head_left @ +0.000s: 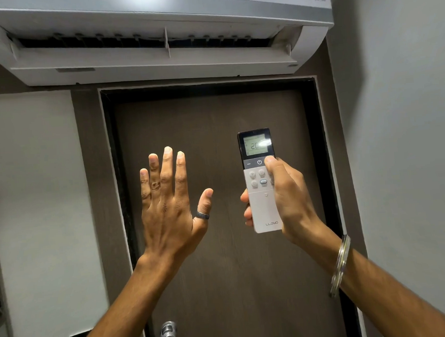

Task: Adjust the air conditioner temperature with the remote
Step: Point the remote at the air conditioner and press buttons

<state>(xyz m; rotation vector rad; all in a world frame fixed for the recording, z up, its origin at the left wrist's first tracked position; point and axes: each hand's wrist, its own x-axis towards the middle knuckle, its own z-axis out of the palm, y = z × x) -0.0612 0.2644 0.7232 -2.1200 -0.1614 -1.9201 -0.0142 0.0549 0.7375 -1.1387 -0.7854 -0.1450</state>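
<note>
A white wall-mounted air conditioner (156,34) hangs above the door, its louvre flap open. My right hand (288,198) grips a white remote (264,210) upright, pointed up at the unit. Its lit screen reads a number starting with 20, partly washed out by glare. My right thumb rests on the dark button strip just right of the power symbol. My left hand (168,203) is raised left of the remote, palm away, fingers straight and apart, holding nothing. It has rings on the thumb and one finger.
A dark brown door (221,259) in a black frame fills the middle, with a metal handle (168,334) at the bottom. Grey walls stand on both sides, the right one close to my right forearm, which wears metal bangles (340,265).
</note>
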